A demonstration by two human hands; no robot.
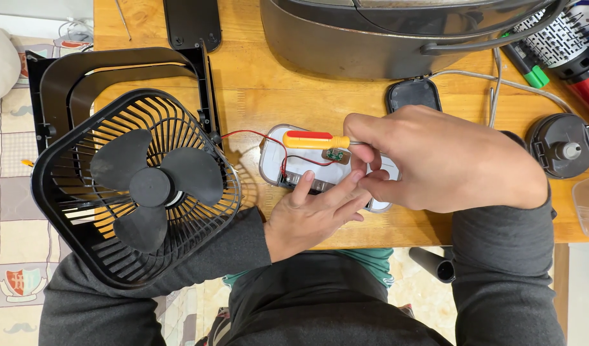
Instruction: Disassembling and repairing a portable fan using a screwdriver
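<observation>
Right hand (pixel 445 160) grips a yellow-red screwdriver (pixel 315 140) over the white housing (pixel 288 168) — red wires, small circuit board — left hand (pixel 314 214) open, steadying it.

Warm wooden table (pixel 269 96) filling most of the view, its grain running crosswise, evenly lit with soft shadows. Left of it and below its near edge, floor (pixel 12 224) covered in a pale patchwork mat of checked and plain squares. Under the table's front edge, a mottled beige floor patch (pixel 410 282) beside a dark round table leg (pixel 435 264)
</observation>
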